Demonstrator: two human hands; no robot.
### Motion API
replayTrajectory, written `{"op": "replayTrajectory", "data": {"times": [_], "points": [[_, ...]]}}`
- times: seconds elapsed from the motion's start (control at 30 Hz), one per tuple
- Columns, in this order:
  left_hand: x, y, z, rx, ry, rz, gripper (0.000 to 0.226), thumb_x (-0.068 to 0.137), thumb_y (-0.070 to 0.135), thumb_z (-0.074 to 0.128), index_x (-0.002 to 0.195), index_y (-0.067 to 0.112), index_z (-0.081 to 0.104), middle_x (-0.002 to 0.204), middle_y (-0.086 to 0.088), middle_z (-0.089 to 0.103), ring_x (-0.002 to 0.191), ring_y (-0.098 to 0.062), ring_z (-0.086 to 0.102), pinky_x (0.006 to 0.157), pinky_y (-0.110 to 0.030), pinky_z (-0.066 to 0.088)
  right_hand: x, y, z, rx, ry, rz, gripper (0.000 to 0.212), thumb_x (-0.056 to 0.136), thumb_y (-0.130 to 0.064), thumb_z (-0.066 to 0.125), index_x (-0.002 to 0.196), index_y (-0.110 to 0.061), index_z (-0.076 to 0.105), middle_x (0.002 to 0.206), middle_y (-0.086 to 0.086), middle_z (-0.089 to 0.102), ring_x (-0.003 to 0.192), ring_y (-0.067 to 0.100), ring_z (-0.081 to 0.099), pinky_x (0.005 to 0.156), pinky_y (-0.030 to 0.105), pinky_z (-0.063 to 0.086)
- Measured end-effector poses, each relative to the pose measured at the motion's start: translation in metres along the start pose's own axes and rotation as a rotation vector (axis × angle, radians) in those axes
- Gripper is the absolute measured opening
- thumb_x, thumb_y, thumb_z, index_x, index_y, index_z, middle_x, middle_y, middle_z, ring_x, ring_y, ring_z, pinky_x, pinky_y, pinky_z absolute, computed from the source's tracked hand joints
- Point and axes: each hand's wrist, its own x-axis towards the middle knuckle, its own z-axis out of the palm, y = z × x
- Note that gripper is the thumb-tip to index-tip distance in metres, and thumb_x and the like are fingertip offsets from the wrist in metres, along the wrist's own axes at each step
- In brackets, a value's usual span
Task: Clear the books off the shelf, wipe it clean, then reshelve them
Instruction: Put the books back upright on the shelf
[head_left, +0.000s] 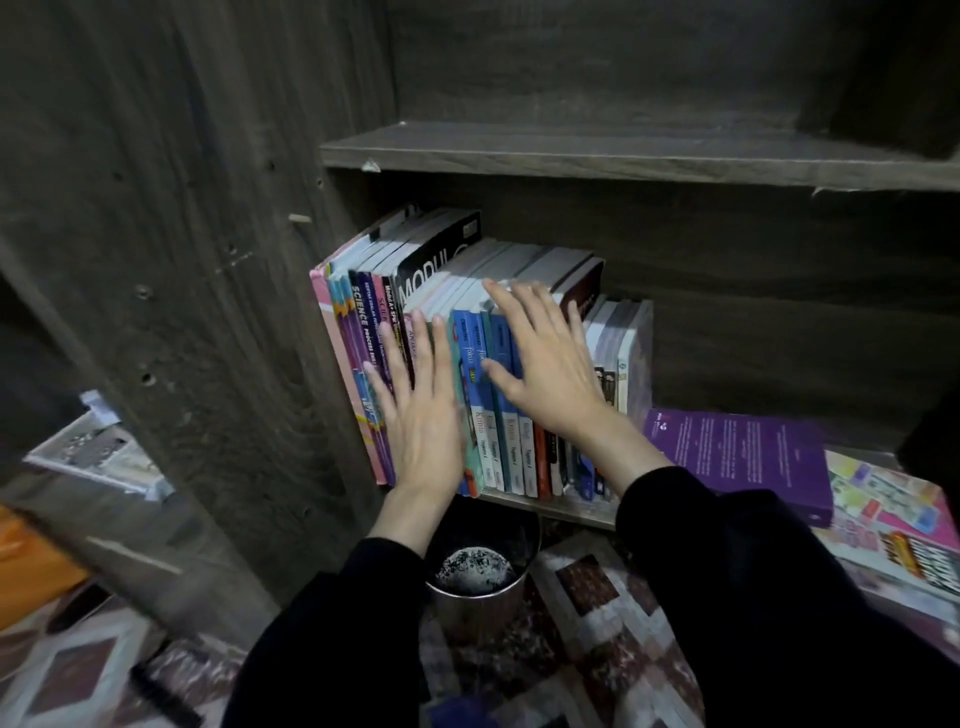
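Below, a metal bin (470, 618) holds dark debris — left hand (426, 415) and right hand (550, 379) press flat-fingered on books (362, 322).

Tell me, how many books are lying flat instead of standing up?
2: a purple paperback book right of the standing row, and a pink colourful book partly under it. More may be hidden.

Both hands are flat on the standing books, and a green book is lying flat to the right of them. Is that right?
Not quite: the head view shows that the flat book is purple, not green. The left hand and right hand do lie flat on the standing books.
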Motion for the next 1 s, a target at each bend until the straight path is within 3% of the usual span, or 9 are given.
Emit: {"op": "replayTrajectory", "data": {"times": [0.13, 0.27, 0.5, 0.63, 0.77, 0.83, 0.9, 1.0], "points": [[0.003, -0.014, 0.003, 0.085, 0.026, 0.024, 0.127, 0.072, 0.035, 0.076, 0.146, 0.022, -0.027, 0.151, -0.003, -0.036, 0.137, -0.032, -0.035, 0.11, -0.053, -0.022, 0.0, -0.001, 0.006, -0.039, -0.032, 0.018, 0.094, 0.086, -0.033, 0.065, 0.153, -0.028, 0.0, 0.154, 0.005, 0.023, 0.146, 0.025, 0.011, 0.118, 0.053, 0.012], [0.011, -0.027, 0.0, 0.079, -0.001, 0.015, 0.13, 0.069, 0.047, 0.074, 0.144, 0.024, -0.029, 0.152, 0.0, -0.03, 0.135, -0.031, -0.038, 0.108, -0.06, -0.015, 0.001, -0.007, 0.01, -0.064, -0.005, 0.05, 0.094, 0.086, -0.034, 0.065, 0.153, -0.03, -0.001, 0.153, 0.008, 0.024, 0.145, 0.026, 0.011, 0.116, 0.056, 0.015], [0.005, -0.031, 0.005, 0.035, 0.002, -0.088, 0.128, 0.066, 0.054, 0.074, 0.149, 0.018, -0.017, 0.156, -0.024, -0.007, 0.142, -0.037, -0.016, 0.109, -0.06, -0.004, 0.006, -0.018, 0.015, -0.055, 0.025, 0.119, 0.088, 0.087, -0.044, 0.059, 0.153, -0.032, 0.002, 0.147, 0.008, 0.027, 0.143, 0.026, 0.013, 0.115, 0.06, 0.014], [0.003, -0.031, 0.008, -0.035, -0.01, -0.084, 0.12, 0.071, 0.051, 0.074, 0.149, 0.027, -0.015, 0.155, -0.019, -0.018, 0.138, -0.035, -0.027, 0.11, -0.057, -0.009, 0.007, -0.019, 0.012, -0.137, 0.017, 0.101, 0.085, 0.088, -0.043, 0.054, 0.152, -0.036, -0.002, 0.139, 0.012, 0.033, 0.138, 0.03, 0.02, 0.113, 0.065, 0.011], [0.002, -0.032, 0.008, -0.109, -0.007, -0.078, 0.109, 0.074, 0.046, 0.073, 0.15, 0.033, -0.003, 0.154, -0.013, -0.022, 0.139, -0.041, -0.026, 0.109, -0.056, -0.011, 0.018, -0.037, 0.005, -0.242, 0.011, 0.08, 0.084, 0.086, -0.038, 0.048, 0.146, -0.05, -0.009, 0.123, 0.02, 0.043, 0.128, 0.039, 0.034, 0.108, 0.072, 0.002], [0.0, -0.037, 0.007, -0.156, 0.037, -0.054, 0.095, 0.079, 0.043, 0.067, 0.151, 0.034, 0.006, 0.155, -0.013, -0.014, 0.14, -0.041, -0.021, 0.11, -0.057, -0.007, 0.019, -0.039, 0.006, -0.263, -0.027, 0.074, 0.078, 0.085, -0.04, 0.049, 0.145, -0.054, 0.001, 0.137, 0.023, 0.036, 0.135, 0.039, 0.026, 0.106, 0.074, -0.002], [0.002, -0.043, 0.003, -0.184, 0.094, -0.022, 0.08, 0.08, 0.035, 0.06, 0.149, 0.035, 0.019, 0.153, -0.011, 0.002, 0.141, -0.038, -0.004, 0.111, -0.057, 0.007, 0.019, -0.039, 0.008, -0.28, -0.046, 0.074, 0.071, 0.085, -0.042, 0.049, 0.144, -0.055, 0.012, 0.148, 0.023, 0.025, 0.14, 0.04, 0.017, 0.106, 0.074, -0.004], [0.007, -0.052, -0.007, -0.238, 0.113, 0.015, 0.074, 0.077, 0.027, 0.057, 0.147, 0.033, 0.032, 0.132, -0.007, 0.027, 0.12, -0.026, 0.024, 0.097, -0.043, 0.027, 0.019, -0.042, 0.007, -0.265, -0.048, 0.086, 0.066, 0.084, -0.044, 0.049, 0.142, -0.052, 0.018, 0.152, 0.021, 0.021, 0.142, 0.041, 0.015, 0.105, 0.074, -0.008]]}}
